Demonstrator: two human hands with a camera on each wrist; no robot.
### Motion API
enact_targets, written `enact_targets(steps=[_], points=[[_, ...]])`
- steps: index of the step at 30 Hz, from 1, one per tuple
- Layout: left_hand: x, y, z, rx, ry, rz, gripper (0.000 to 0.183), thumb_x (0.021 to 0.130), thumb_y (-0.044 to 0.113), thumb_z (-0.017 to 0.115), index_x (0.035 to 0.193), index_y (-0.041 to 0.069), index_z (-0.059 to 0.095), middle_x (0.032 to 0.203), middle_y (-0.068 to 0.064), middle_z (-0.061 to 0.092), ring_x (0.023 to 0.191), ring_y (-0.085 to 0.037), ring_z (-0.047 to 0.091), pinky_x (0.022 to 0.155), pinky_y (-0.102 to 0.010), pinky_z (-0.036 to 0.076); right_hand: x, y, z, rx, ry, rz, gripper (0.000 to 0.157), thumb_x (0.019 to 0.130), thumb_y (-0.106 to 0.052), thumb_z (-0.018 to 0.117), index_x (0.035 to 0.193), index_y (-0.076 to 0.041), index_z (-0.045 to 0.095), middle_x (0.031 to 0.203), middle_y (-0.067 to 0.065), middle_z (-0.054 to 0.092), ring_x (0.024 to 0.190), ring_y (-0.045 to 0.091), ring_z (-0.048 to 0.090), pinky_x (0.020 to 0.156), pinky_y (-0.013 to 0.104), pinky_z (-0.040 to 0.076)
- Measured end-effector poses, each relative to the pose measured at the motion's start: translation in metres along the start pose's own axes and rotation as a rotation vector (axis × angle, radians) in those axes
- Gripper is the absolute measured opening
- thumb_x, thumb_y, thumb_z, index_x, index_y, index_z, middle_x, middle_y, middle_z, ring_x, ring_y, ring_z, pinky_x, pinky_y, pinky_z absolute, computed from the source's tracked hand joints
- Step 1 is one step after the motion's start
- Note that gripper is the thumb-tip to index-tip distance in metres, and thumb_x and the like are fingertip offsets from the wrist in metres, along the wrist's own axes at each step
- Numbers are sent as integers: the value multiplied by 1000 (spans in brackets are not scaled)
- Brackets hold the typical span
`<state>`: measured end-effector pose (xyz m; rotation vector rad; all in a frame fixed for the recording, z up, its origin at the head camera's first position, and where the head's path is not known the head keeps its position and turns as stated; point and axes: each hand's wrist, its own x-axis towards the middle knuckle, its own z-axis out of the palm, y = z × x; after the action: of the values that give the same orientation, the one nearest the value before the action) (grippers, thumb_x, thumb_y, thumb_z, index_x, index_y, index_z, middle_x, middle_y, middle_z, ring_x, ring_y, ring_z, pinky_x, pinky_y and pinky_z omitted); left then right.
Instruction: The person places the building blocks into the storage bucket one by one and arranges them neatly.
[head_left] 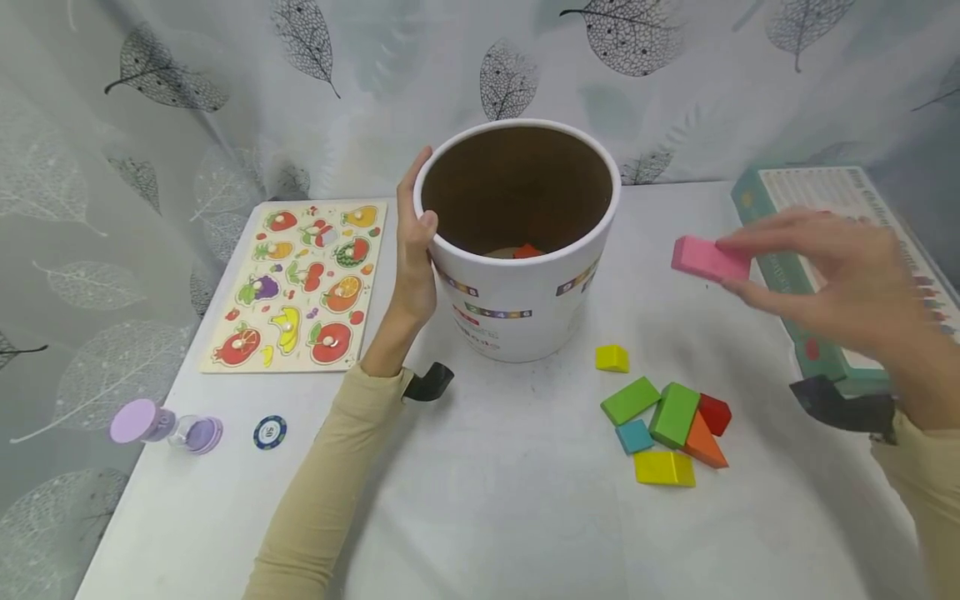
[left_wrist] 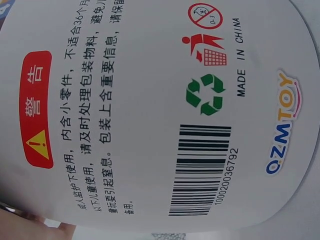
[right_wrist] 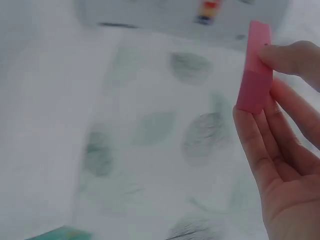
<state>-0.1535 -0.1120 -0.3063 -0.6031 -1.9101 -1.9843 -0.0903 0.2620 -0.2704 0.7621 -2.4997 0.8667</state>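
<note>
A white round bucket (head_left: 517,308) stands upright at the back middle, with a red piece (head_left: 527,251) visible on its floor. My left hand (head_left: 414,242) grips the bucket's left rim, thumb over the edge and fingers outside. In the left wrist view the bucket's printed wall (left_wrist: 140,120) fills most of the picture. My right hand (head_left: 832,275) is raised to the right of the bucket and pinches a pink block (head_left: 711,259) between thumb and fingers. The right wrist view shows the pink block (right_wrist: 257,70) held at the fingertips.
Several coloured blocks, among them a green block (head_left: 675,415) and a yellow block (head_left: 664,469), lie before the bucket. A green box (head_left: 817,350) stands at right. On the left are a fruit puzzle board (head_left: 300,287), a poker chip (head_left: 270,432) and a purple hourglass-like item (head_left: 168,427).
</note>
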Motion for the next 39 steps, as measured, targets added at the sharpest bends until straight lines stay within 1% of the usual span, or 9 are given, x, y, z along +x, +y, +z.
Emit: enact_targets(steps=[4,6,13,17,20,25,28,33,39], points=[[1,0,-1,-13,3,4,96,80,71,43,154,13,23,149,-4,38,133,-21,41,111,-48,33,43,-24,-8,140,64,-119,44,63,12,82,106,7,71,104,-14,70,98,2,60,91,8,45],[1,0,-1,-16,5,3,95,80,70,43,154,13,23,149,-5,37,134,-22,40,111,-49,33,62,-36,-5,118,60,-153,45,66,8,83,109,4,71,108,-21,66,100,0,59,90,9,44],[1,0,1,5,-7,-23,97,79,72,42,154,13,22,150,-5,37,133,-19,40,111,-44,35,107,-58,16,100,23,-159,53,67,9,83,116,-2,70,110,14,68,102,-7,54,96,9,43],[1,0,1,12,-11,-34,103,77,77,44,154,13,22,150,-6,36,133,-19,40,111,-45,35,114,-55,22,166,-5,-155,51,68,12,81,116,0,70,110,7,68,101,-2,58,98,13,45],[0,0,0,10,-8,-27,101,78,76,43,154,13,21,150,-5,36,133,-19,41,111,-46,35,116,-54,22,213,-38,-182,50,68,16,78,115,2,69,109,0,68,101,4,61,98,15,46],[0,1,-2,9,-9,-20,100,79,74,43,154,13,21,150,-6,36,133,-20,40,111,-48,36,117,-53,17,200,-87,-229,52,67,19,77,116,5,68,112,7,68,103,5,63,97,14,46],[1,2,-1,4,-12,-23,102,77,76,44,154,12,20,150,-7,35,134,-21,40,111,-49,35,111,-48,11,276,-81,-232,50,68,19,76,115,7,67,113,10,68,104,10,64,98,15,46],[1,2,1,-2,-16,-22,104,77,77,44,154,12,20,151,-8,35,134,-22,39,111,-49,35,88,-33,4,343,-89,-190,42,68,18,77,108,8,70,108,6,70,101,13,63,93,14,47],[1,2,0,6,-1,-13,105,77,77,44,154,10,21,151,-8,35,134,-22,39,111,-47,34,49,-8,23,268,-252,-153,49,63,13,82,106,-10,74,104,-3,70,99,3,61,86,9,46]])
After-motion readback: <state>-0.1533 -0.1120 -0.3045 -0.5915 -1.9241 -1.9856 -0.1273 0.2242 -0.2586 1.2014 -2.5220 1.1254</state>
